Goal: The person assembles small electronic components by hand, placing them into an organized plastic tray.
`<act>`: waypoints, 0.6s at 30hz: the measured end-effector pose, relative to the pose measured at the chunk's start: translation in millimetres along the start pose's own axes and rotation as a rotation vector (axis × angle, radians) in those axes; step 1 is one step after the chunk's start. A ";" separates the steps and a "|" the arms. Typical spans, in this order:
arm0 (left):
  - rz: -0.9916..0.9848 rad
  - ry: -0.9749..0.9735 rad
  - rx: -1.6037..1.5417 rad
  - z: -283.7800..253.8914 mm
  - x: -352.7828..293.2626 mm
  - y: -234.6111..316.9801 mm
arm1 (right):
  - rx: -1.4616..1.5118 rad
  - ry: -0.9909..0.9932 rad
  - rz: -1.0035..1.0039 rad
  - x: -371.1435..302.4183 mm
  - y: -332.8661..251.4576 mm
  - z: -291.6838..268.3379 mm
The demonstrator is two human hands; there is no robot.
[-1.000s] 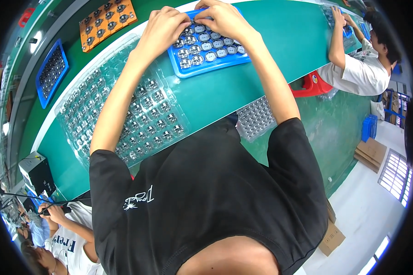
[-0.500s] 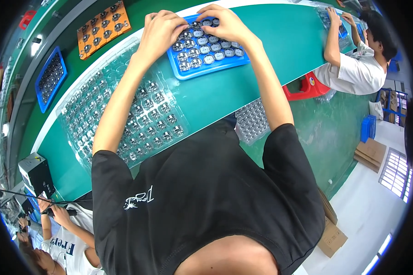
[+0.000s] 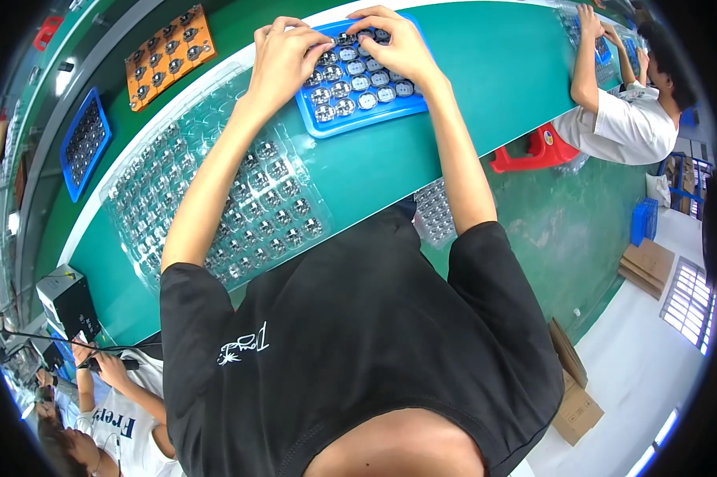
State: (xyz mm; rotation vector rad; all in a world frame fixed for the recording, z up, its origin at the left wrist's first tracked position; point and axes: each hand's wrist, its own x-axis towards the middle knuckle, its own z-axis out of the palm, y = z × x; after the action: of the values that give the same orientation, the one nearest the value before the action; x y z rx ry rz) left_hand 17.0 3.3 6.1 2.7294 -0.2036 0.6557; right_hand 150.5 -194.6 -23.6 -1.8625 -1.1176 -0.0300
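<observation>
A blue tray [image 3: 350,125] on the green table holds rows of small round parts [image 3: 358,83], some dark and metallic at the left, others pale grey at the right. Over the tray's far left corner, my left hand [image 3: 283,60] has its fingers bent and drawn together; whatever is at their tips is hidden. My right hand [image 3: 398,52] reaches over the far side, thumb and forefinger curled close together beside a dark round part [image 3: 345,39]. What that hand grips, if anything, is too small to make out.
Under my left forearm lies a clear plastic blister tray [image 3: 291,163] filled with metallic parts. Farther left are an orange block [image 3: 203,49] and another blue tray [image 3: 74,179]. A red stool [image 3: 545,151] stands by the table. Co-workers sit at the right [image 3: 633,127] and lower left [image 3: 128,405].
Both hands remain over the blue tray with only slight finger shifts. My right forearm has swung a little inward. The whole view has shifted slightly.
</observation>
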 end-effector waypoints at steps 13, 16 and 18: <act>-0.022 0.089 -0.045 -4.1 5.5 -7.0 | -0.082 0.037 -0.037 10.9 -49.0 -9.8; -0.029 0.112 -0.076 -9.4 9.8 -10.0 | -0.272 0.037 -0.043 3.0 -30.8 3.0; -0.046 0.111 -0.108 -11.7 9.7 -11.3 | -0.245 0.008 -0.024 2.9 -26.5 6.4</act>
State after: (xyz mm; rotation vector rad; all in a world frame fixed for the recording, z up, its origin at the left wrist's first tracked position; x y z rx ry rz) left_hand 23.1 17.4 17.2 2.5780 -0.1449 0.7585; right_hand 131.0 -184.1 -7.5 -2.0626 -1.1730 -0.1965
